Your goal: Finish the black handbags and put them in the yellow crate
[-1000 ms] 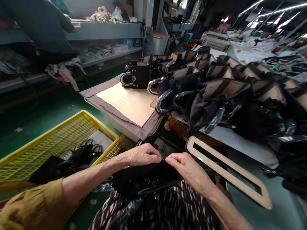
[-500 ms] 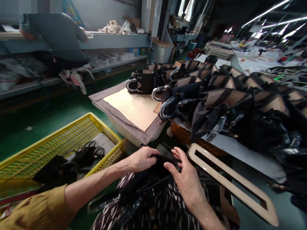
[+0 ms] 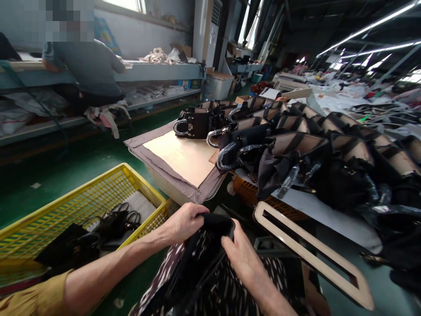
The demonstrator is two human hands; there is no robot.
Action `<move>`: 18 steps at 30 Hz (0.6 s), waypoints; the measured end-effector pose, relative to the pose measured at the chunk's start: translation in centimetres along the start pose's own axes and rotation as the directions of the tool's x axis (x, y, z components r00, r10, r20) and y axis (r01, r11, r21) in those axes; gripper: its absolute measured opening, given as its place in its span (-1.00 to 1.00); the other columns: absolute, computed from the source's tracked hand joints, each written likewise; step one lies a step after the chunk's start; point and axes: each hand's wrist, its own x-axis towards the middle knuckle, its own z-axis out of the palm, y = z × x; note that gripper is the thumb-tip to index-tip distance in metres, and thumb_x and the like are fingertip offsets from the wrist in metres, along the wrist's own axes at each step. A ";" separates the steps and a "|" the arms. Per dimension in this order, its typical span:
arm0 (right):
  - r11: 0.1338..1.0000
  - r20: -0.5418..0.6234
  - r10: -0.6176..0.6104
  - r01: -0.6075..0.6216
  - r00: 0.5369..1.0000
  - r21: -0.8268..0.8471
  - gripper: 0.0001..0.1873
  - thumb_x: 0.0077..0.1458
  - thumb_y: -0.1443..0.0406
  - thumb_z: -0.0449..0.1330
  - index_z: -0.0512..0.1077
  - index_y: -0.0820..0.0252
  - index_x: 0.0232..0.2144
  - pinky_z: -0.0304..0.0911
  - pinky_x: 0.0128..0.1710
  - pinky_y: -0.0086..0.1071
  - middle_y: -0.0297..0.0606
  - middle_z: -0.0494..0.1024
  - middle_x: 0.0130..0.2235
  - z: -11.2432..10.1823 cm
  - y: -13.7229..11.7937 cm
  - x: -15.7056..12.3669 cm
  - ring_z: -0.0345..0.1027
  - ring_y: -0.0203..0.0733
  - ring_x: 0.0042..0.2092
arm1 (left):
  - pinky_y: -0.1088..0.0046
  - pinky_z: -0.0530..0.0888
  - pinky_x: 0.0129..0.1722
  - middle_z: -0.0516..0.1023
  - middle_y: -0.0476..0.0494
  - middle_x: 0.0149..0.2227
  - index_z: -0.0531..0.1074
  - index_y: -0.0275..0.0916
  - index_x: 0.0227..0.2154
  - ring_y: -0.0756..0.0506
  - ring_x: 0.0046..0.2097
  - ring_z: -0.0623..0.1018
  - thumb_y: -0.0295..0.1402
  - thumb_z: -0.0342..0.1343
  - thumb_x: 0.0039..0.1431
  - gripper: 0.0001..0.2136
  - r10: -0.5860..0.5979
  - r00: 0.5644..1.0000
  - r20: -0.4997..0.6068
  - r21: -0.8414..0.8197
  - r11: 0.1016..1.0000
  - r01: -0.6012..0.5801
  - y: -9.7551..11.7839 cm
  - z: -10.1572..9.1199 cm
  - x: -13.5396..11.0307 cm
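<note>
A black handbag (image 3: 200, 254) lies across my lap with its mouth spread toward me and its dark inside showing. My left hand (image 3: 186, 224) pinches the far left part of its rim between thumb and fingers. At the right corner of the mouth, my right hand (image 3: 241, 250) grips the edge, thumb on the inner side and fingers behind. The lower part of the bag blends into the dark patterned cloth (image 3: 259, 281) over my lap. Close by on the right lies a pale frame with a long slot (image 3: 315, 254).
Many black handbags (image 3: 243, 136) crowd the table at the right. A cloth-padded stand with a cream sheet (image 3: 179, 153) is ahead. At left, a yellow crate (image 3: 144, 184) holds small black bags (image 3: 112, 224). Another person (image 3: 85, 66) sits at the far bench (image 3: 158, 72).
My right hand has gone from open beside the bag to gripping its rim. The mouth now stands wider. My view has tilted up slightly.
</note>
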 end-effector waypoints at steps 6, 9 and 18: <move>0.948 0.238 -0.224 0.268 0.945 -0.171 -0.52 -0.17 0.47 -0.09 0.39 0.19 -0.17 0.16 -0.17 -0.38 -0.31 0.51 -0.30 -4.8 -1.9 1.9 0.32 -0.17 -0.20 | 0.61 0.21 -0.61 0.36 0.00 -0.56 0.46 -0.35 -0.31 0.04 -0.56 0.30 -0.44 -0.10 -0.10 -0.69 0.011 0.984 0.178 -0.119 0.993 0.011 0.9 -3.7 0.2; 0.913 0.423 -0.264 0.366 0.867 -0.181 -0.53 -0.19 0.50 -0.11 0.43 0.19 -0.24 0.17 -0.22 -0.41 -0.33 0.51 -0.33 -6.4 -2.7 3.2 0.33 -0.20 -0.24 | 0.62 0.20 -0.66 0.40 -0.01 -0.58 0.46 -0.37 -0.25 0.05 -0.61 0.30 -0.45 -0.07 -0.14 -0.65 -0.033 0.959 0.283 -0.200 0.976 0.092 0.7 -4.5 0.7; 0.847 0.414 -0.218 0.382 0.884 -0.369 -0.64 -0.12 0.49 -0.08 0.41 0.19 -0.33 0.22 -0.27 -0.37 -0.26 0.53 -0.35 -2.3 1.8 5.3 0.37 -0.18 -0.26 | 0.60 0.24 -0.60 0.49 -0.05 -0.51 0.50 -0.38 -0.31 0.05 -0.57 0.35 -0.47 0.03 -0.24 -0.66 -0.116 0.956 0.269 -0.451 0.862 0.232 -6.6 -1.5 1.5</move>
